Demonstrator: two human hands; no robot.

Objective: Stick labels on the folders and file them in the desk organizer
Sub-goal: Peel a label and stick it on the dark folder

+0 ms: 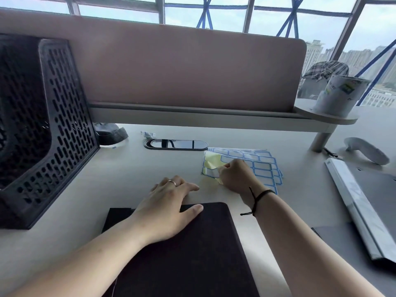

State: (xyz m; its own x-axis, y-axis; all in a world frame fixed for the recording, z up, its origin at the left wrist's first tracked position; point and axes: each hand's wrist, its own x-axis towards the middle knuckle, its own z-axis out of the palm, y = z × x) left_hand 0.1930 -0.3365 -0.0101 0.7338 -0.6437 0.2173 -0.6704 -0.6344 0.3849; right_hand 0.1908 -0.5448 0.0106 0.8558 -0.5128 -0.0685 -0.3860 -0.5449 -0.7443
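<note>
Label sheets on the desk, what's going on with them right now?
The right hand is pinching a label at the near left corner of the blue-bordered label sheets, where the yellow backing is curled up. The left hand lies flat, palm down, on the far edge of the dark folder in front of the person. No label shows on the folder yet. The black desk organizer stands at the left; whether it holds anything cannot be told.

Dark folder [192, 249] flat on desk; blue-bordered label sheets [257, 166] beyond; black organizer [49, 129] left
</note>
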